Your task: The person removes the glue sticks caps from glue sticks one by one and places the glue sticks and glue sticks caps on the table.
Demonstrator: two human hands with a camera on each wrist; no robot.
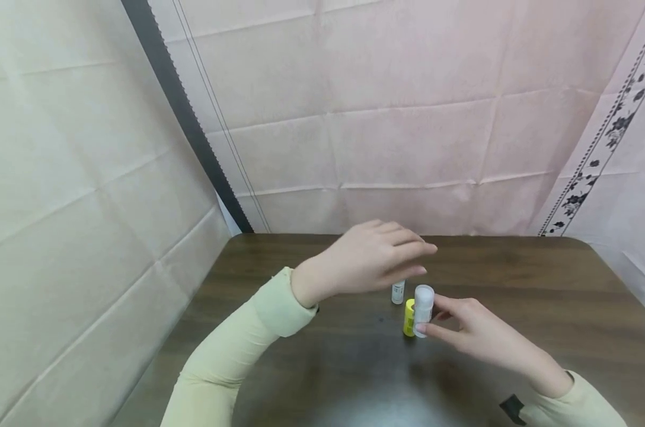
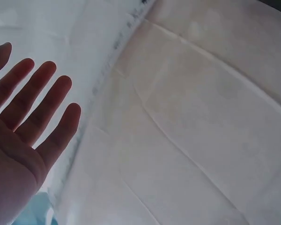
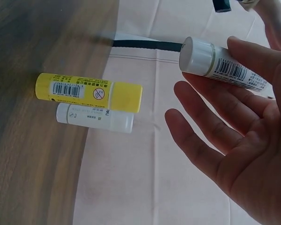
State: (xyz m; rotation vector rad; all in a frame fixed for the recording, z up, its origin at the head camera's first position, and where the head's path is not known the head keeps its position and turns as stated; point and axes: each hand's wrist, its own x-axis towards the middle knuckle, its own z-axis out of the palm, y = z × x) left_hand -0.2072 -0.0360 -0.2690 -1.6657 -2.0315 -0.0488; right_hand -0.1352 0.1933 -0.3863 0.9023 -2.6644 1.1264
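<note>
In the head view, a white glue stick [image 1: 423, 305] is pinched between the thumb and fingers of my right hand [image 1: 472, 329]. Its barcode label and cap end show in the right wrist view, where the stick [image 3: 229, 68] lies across the fingers. A yellow glue stick [image 1: 409, 320] stands on the table just left of it, partly covered. Farther back is a second white glue stick [image 1: 398, 294], its top hidden behind my left hand [image 1: 367, 258]. That left hand is raised above the table with fingers extended and holds nothing; the left wrist view shows its palm [image 2: 18, 150] and spread fingers.
The dark wooden table [image 1: 301, 379] runs back to a pale cloth wall [image 1: 408, 142], with another cloth [image 1: 88, 237] along the left side. The yellow and second white glue sticks stand close together in the right wrist view.
</note>
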